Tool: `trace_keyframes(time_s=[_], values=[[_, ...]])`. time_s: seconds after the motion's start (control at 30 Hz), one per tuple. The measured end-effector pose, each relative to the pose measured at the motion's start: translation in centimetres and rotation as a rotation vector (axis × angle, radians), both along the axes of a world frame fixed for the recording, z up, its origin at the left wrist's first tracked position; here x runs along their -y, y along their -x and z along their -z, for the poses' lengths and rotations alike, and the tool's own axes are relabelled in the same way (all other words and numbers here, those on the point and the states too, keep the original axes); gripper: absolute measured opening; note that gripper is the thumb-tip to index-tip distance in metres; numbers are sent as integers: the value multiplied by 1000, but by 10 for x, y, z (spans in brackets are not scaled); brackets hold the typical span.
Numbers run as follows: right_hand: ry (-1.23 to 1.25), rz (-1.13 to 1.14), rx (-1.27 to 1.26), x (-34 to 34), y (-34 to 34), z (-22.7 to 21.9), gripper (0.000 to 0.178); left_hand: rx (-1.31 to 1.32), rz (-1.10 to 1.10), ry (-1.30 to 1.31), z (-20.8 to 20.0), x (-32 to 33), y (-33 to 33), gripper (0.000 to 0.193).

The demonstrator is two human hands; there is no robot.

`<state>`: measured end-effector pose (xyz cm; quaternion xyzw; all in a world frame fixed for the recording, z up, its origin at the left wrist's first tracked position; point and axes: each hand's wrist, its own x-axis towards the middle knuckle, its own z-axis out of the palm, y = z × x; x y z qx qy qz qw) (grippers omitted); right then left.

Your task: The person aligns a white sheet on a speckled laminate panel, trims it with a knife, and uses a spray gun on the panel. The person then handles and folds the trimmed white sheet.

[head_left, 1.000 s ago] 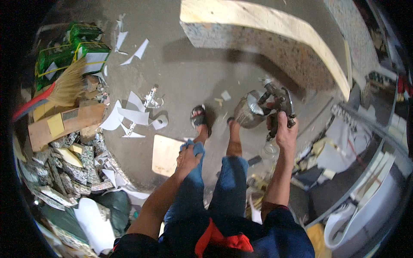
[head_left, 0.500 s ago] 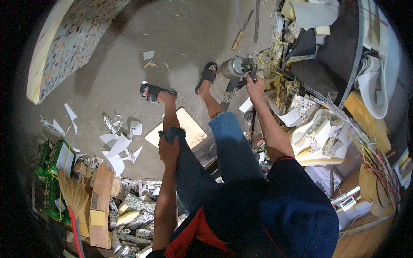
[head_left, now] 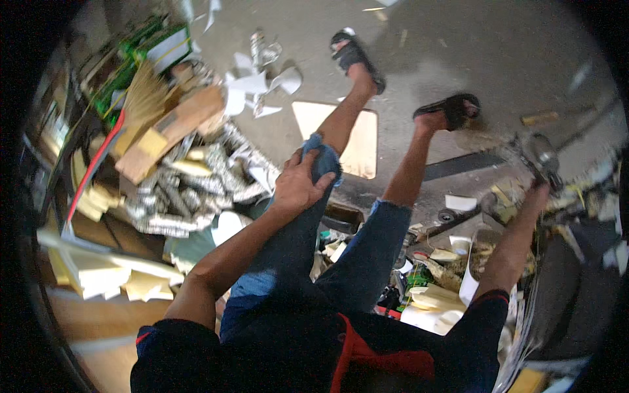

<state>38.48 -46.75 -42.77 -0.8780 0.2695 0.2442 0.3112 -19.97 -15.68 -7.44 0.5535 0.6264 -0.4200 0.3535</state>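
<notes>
Concrete floor (head_left: 458, 39) spread under you, scraps and rubble heaped at your left and parts strewn at your right, and nearest you your left hand (head_left: 298, 187) rested on your rolled-up jeans cuff (head_left: 322, 157) at the knee, its fingers curled loosely over the cloth and gripping nothing else. Farther out, your right hand (head_left: 538, 194) was clenched around the handle of a metal power tool (head_left: 536, 156) held low over the floor beyond your right sandal (head_left: 452, 108). Judging by the pale tile (head_left: 360, 134) lying whole and untouched between your feet, the work seemed barely begun.
</notes>
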Motion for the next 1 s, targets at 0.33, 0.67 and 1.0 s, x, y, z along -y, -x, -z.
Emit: trace_keyframes(time_s=[0.33, 0.67, 1.0], values=[[-113, 210, -307, -4, 13, 19, 37, 72, -790, -228, 27, 8, 33, 58], [247, -406, -360, -67, 112, -128, 51, 111, -350, -492, 266, -71, 273, 77], [116, -965, -584, -263, 332, -131, 54, -198, -1412, -154, 386, -66, 383, 83]])
